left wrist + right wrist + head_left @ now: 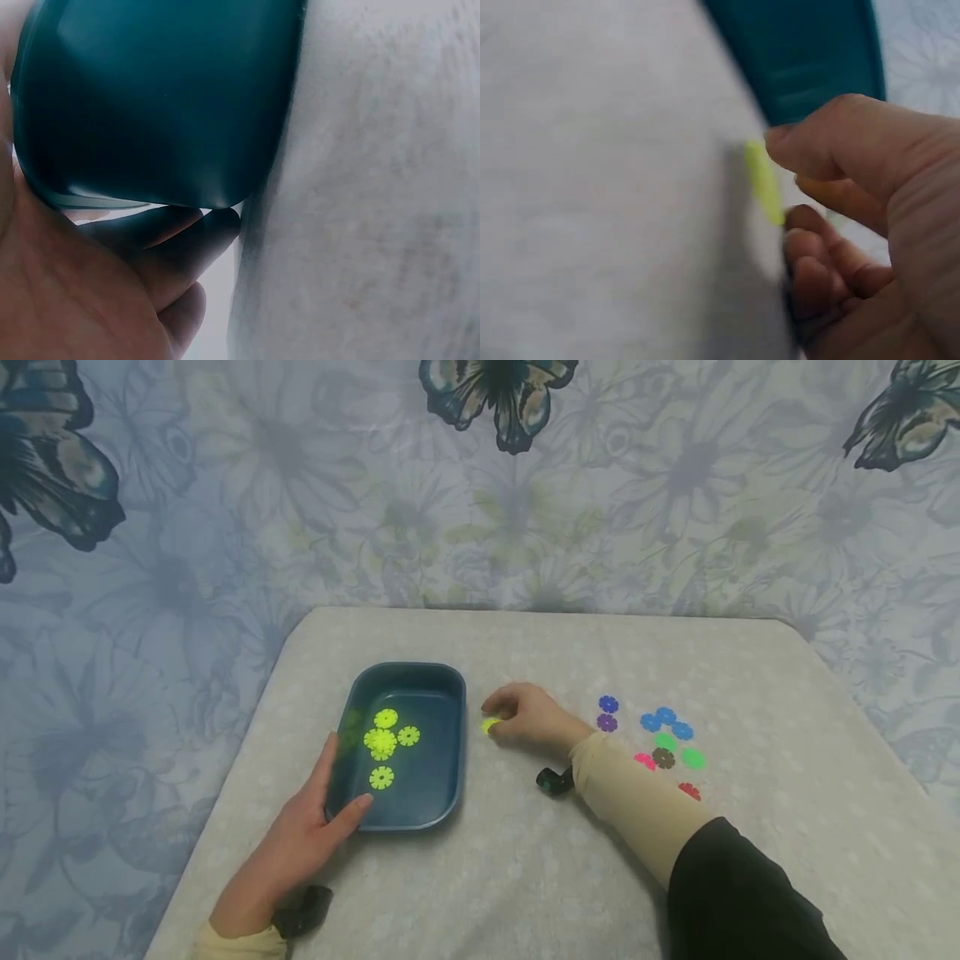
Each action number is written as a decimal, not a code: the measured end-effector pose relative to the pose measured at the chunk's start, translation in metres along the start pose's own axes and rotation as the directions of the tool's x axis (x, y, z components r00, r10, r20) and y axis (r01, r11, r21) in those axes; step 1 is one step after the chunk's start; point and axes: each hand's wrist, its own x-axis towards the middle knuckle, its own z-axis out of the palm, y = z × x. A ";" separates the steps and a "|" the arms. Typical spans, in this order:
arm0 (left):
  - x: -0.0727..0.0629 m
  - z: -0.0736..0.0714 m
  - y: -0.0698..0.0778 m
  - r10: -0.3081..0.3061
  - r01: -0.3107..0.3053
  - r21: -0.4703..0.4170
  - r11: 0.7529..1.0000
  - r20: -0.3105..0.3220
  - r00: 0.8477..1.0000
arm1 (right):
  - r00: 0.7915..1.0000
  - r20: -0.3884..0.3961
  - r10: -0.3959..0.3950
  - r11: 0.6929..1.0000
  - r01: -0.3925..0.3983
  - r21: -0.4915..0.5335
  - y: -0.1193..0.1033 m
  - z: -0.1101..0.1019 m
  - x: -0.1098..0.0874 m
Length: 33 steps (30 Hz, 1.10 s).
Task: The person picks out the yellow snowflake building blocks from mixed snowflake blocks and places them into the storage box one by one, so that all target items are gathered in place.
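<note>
A dark teal tray (420, 821) stands left of centre, with several yellow notched flower-shaped discs (382, 777) lying on its bottom. My left hand (300, 835) grips its near left corner, thumb over the rim and fingers along the outer wall, as the left wrist view shows under the tray (157, 112). Just right of the tray, my right hand (536, 720) pinches one yellow disc (490, 725) between thumb and fingers. Seen from the right wrist, that disc (763, 182) is nearly edge-on at the fingertips, close to the tablecloth.
Right of my right forearm lie more discs: purple ones (607, 722), blue ones (665, 716), green ones (693, 758), a brown one (663, 757), a pink one (644, 762) and a red one (689, 791). A patterned wall (525, 527) rises behind the cloth-covered table (525, 877).
</note>
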 end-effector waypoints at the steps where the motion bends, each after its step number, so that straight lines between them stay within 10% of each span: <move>1: 0.000 0.000 0.000 -0.001 0.001 0.001 1.000 -0.001 1.000 | 1.000 -0.002 -0.022 0.999 0.021 -0.027 0.001 0.002 -0.001; 10: -0.001 0.002 -0.001 -0.023 0.023 0.008 1.000 -0.006 1.000 | 0.989 -0.007 -0.149 0.975 0.146 -0.166 0.002 0.015 -0.005; 33: -0.001 0.005 -0.003 0.002 -0.002 0.001 1.000 -0.024 1.000 | 0.990 -0.026 -0.140 0.904 0.117 -0.411 -0.018 0.023 -0.011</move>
